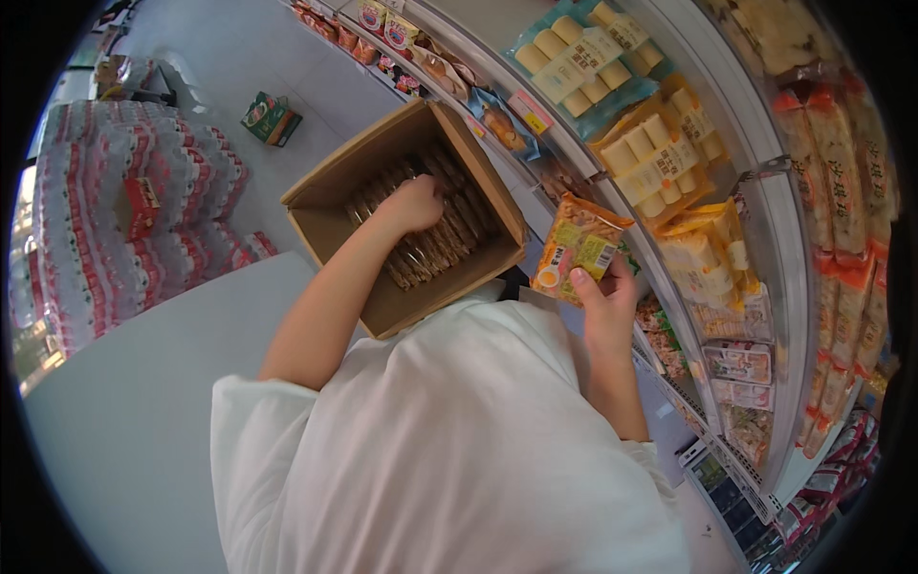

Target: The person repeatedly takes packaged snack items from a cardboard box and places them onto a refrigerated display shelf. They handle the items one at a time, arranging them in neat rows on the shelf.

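An open cardboard box stands in front of me, its flaps out of the way. Inside it, clear-wrapped brown snack packs stand on edge in rows. My left hand reaches down among them with bent fingers. Its fingertips are hidden, so whether it grips a pack is unclear. My right hand holds an orange snack packet with green printed areas and a barcode, thumb on its front. The packet is just right of the box, close to the shelf edge.
Shelving on the right holds packaged rolls and long wrapped pastries; a price tag sits on one shelf edge. Shrink-wrapped bottle packs are stacked at left. A green carton lies on the floor beyond the box.
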Available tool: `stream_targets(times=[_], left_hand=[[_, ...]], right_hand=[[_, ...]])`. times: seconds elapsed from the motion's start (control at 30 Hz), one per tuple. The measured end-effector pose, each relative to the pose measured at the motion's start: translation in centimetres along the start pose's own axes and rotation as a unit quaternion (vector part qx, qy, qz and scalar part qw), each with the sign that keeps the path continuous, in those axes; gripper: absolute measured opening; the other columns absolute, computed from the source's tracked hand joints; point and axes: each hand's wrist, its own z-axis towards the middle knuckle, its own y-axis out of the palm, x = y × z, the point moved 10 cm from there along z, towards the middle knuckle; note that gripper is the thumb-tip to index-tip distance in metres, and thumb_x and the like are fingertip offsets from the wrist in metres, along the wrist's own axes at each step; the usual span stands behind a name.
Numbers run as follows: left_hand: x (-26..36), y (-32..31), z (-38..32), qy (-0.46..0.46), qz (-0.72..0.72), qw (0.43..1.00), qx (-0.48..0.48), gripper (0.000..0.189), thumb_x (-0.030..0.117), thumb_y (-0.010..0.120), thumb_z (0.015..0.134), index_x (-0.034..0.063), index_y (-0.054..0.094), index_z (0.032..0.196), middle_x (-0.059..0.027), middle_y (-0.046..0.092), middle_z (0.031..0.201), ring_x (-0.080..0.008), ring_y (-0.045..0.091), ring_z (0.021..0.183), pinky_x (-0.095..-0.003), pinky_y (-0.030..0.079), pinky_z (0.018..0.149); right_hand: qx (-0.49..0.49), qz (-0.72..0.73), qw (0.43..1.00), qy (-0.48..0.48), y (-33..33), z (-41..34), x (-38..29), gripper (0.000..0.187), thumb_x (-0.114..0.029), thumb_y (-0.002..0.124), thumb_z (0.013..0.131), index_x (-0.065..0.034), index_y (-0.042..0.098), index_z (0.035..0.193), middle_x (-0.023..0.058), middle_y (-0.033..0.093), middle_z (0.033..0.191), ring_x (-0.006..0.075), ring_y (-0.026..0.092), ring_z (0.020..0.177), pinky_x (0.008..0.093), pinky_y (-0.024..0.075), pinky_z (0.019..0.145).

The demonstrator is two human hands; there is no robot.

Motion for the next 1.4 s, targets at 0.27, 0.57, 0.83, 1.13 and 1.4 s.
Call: stream_targets(times=[0.27,0.57,0.83,1.13,1.4], left_hand=[[-5.0,9.5,9.1,0.067,0.071,0.995,-0.006,0.067,0.0,0.051,0.081,0.0063,0.058,0.147,-0.0345,0.072,0.107,-0.0399,0.075,0.09,-0.0485,0.059,0.084],[0.5,6.1,3.2,0.019,0.097,0.995,-0.022,0.05,0.01,0.057,0.081,-0.005,0.066,0.128,-0.0348,0.067,0.119,-0.0478,0.068,0.106,-0.0521,0.055,0.096],[0.9,6.5,0.3,0.042,0.19,0.981,0.02,0.044,0.01,0.064,0.085,-0.0005,0.059,0.127,-0.027,0.058,0.133,-0.0443,0.063,0.12,-0.0509,0.055,0.099],[3.7,8.2,1.7,0.225,0.456,0.861,0.015,0.024,0.009,0.06,0.088,0.0081,0.072,0.108,-0.0145,0.067,0.124,-0.029,0.068,0.113,-0.046,0.054,0.095],[6.1,9.5,-0.3,0.344,0.502,0.792,0.045,0.017,0.018,0.062,0.088,0.0182,0.078,0.095,-0.0015,0.075,0.099,-0.0193,0.068,0.107,-0.0434,0.046,0.095]], right_hand=[[0.044,-0.002,0.999,0.014,-3.0,-0.8,1.8,0.025,-0.004,0.072,0.094,0.0015,0.061,0.117,0.0103,0.071,0.116,0.0141,0.066,0.105,0.0307,0.052,0.095],[0.043,0.002,0.999,0.012,-3.3,0.3,2.2,0.024,-0.006,0.073,0.094,0.0016,0.063,0.113,0.0088,0.071,0.11,0.0119,0.064,0.1,0.029,0.0508,0.092],[0.033,0.008,0.999,0.004,-2.5,0.7,1.9,0.022,-0.004,0.073,0.094,0.0017,0.062,0.112,0.0085,0.071,0.111,0.0122,0.065,0.101,0.03,0.0514,0.093],[-0.008,0.094,0.993,0.066,-0.4,-0.2,1.7,0.028,-0.009,0.069,0.097,0.0032,0.062,0.121,0.0107,0.071,0.116,0.0165,0.068,0.106,0.0339,0.0549,0.095],[-0.029,0.169,0.979,0.106,2.6,-1.4,2.5,0.032,-0.013,0.065,0.1,0.001,0.059,0.128,0.0107,0.071,0.119,0.0185,0.071,0.104,0.0369,0.0591,0.09]])
